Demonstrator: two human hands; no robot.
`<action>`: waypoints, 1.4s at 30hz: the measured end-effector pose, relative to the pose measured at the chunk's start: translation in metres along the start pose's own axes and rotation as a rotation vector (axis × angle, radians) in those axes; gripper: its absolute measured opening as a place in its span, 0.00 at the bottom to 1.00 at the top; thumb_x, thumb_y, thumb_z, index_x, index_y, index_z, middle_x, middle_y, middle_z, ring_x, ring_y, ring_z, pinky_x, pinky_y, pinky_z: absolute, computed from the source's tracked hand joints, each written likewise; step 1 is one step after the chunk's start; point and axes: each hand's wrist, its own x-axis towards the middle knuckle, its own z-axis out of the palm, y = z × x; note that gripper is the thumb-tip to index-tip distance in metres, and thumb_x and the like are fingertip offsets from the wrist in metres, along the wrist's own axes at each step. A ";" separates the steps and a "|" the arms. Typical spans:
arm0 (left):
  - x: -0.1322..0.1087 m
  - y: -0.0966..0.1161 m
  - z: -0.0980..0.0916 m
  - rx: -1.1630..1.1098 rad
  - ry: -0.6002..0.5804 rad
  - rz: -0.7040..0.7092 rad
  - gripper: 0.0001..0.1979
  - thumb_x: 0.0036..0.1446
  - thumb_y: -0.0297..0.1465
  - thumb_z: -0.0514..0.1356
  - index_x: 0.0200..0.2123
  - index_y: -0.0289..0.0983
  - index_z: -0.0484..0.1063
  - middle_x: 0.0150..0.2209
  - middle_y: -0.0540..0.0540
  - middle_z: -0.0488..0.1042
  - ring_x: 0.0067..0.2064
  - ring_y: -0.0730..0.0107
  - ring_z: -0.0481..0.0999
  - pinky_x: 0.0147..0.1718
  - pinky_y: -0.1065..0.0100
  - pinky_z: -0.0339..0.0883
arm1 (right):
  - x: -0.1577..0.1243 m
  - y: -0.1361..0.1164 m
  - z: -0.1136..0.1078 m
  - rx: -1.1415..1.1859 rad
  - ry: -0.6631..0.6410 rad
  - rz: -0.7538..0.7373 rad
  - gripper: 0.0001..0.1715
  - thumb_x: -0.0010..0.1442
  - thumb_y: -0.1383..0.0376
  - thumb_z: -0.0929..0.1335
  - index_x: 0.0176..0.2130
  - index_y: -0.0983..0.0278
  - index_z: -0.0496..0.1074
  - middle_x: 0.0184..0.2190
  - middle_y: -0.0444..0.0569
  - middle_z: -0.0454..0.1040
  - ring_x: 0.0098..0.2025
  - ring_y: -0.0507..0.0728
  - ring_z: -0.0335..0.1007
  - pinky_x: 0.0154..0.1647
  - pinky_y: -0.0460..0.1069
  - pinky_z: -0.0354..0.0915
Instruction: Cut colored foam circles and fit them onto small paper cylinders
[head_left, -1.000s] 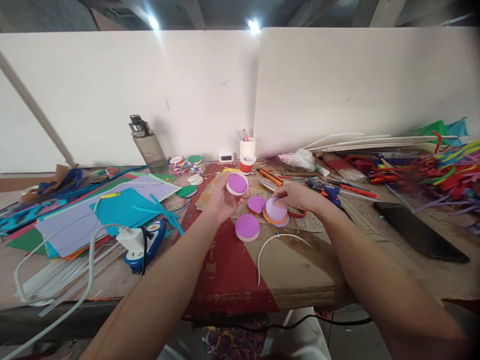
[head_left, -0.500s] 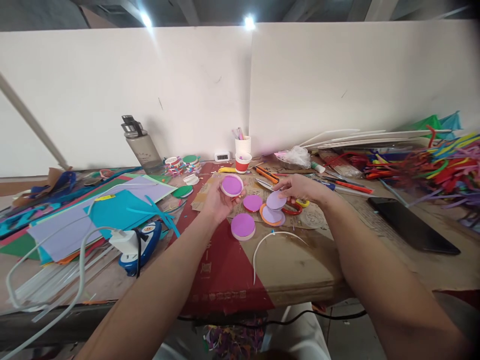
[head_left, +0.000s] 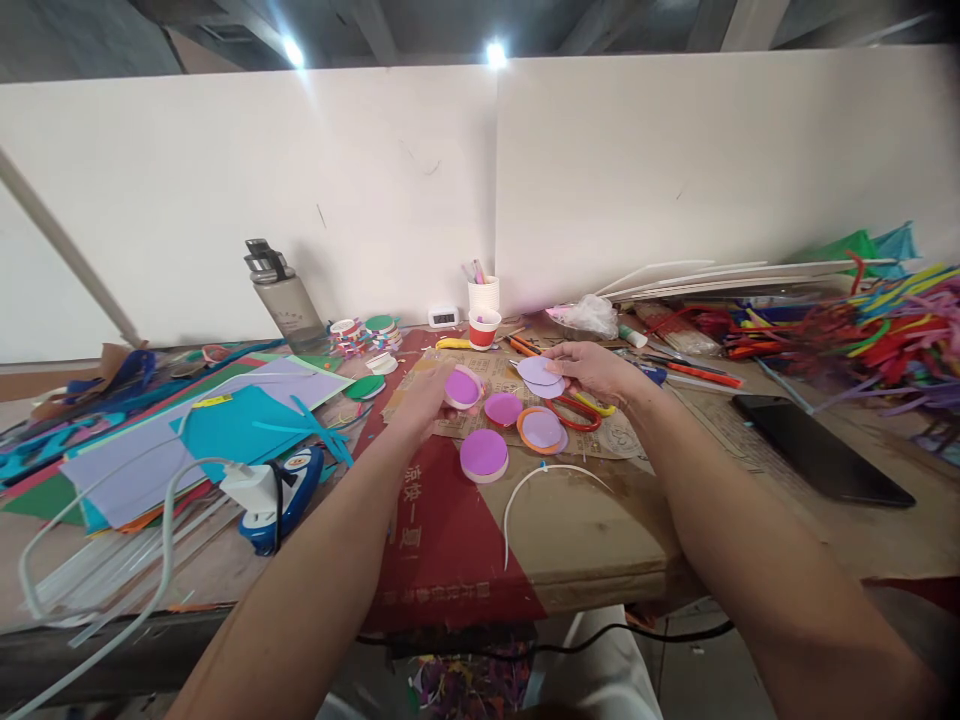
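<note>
My left hand (head_left: pixel 429 392) is closed on the edge of a shallow round piece (head_left: pixel 463 388) with a purple face and a pale rim, which tilts; most of its fingers are hidden. Between the fingertips of my right hand (head_left: pixel 589 365) are overlapping lilac paper circles (head_left: pixel 538 371), held above the cardboard. Below them lie an orange-edged stack of lilac circles (head_left: pixel 541 430) and red-handled scissors (head_left: pixel 576 412). A purple disc (head_left: pixel 503 408) lies between my hands, and a pale-rimmed purple disc (head_left: pixel 484 455) sits nearer to me.
Behind stand a red-and-white paper cup (head_left: pixel 484 328), a small digital clock (head_left: pixel 443 317) and a grey bottle (head_left: pixel 289 305). Coloured paper sheets (head_left: pixel 127 460) and a blue power socket (head_left: pixel 281 500) are left. A phone (head_left: pixel 821 450) and pipe cleaners (head_left: pixel 885 330) lie right. A thin white strip (head_left: pixel 517 500) curves in front.
My right hand has moved slightly up and left, carrying lilac circles away from the stack; two now show fanned out. My left hand has lowered and turned the round piece, hiding its fingers.
</note>
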 end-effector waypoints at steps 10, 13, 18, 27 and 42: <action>0.003 0.004 -0.009 0.736 0.005 -0.008 0.10 0.59 0.34 0.54 0.30 0.36 0.72 0.27 0.45 0.77 0.25 0.63 0.76 0.24 0.67 0.63 | 0.001 0.001 0.012 0.207 0.042 -0.032 0.12 0.43 0.70 0.78 0.30 0.66 0.76 0.26 0.45 0.75 0.25 0.48 0.66 0.22 0.42 0.63; 0.004 0.004 -0.010 0.988 0.012 0.163 0.12 0.56 0.34 0.57 0.23 0.36 0.71 0.29 0.44 0.77 0.32 0.64 0.74 0.31 0.67 0.63 | 0.001 0.003 0.014 0.224 0.042 -0.066 0.18 0.38 0.63 0.81 0.27 0.66 0.74 0.22 0.43 0.73 0.22 0.46 0.63 0.22 0.42 0.63; 0.006 0.001 -0.013 0.755 0.131 0.280 0.15 0.50 0.37 0.65 0.17 0.37 0.68 0.21 0.47 0.69 0.31 0.66 0.69 0.30 0.71 0.58 | 0.003 0.009 0.022 0.214 0.092 -0.130 0.27 0.34 0.51 0.81 0.26 0.65 0.72 0.20 0.41 0.70 0.20 0.46 0.60 0.20 0.43 0.59; -0.014 0.010 0.012 -0.028 -0.196 0.094 0.19 0.56 0.46 0.63 0.38 0.34 0.76 0.32 0.42 0.79 0.25 0.70 0.74 0.21 0.72 0.61 | -0.010 0.005 0.067 0.237 0.102 -0.239 0.26 0.38 0.49 0.78 0.29 0.62 0.70 0.23 0.40 0.71 0.24 0.48 0.63 0.27 0.46 0.64; -0.016 0.006 0.026 -0.049 -0.121 0.187 0.11 0.45 0.30 0.70 0.34 0.33 0.78 0.24 0.46 0.78 0.24 0.72 0.72 0.24 0.72 0.62 | -0.017 0.000 0.076 0.083 0.106 -0.348 0.16 0.45 0.54 0.73 0.26 0.61 0.68 0.23 0.41 0.68 0.27 0.51 0.60 0.30 0.47 0.62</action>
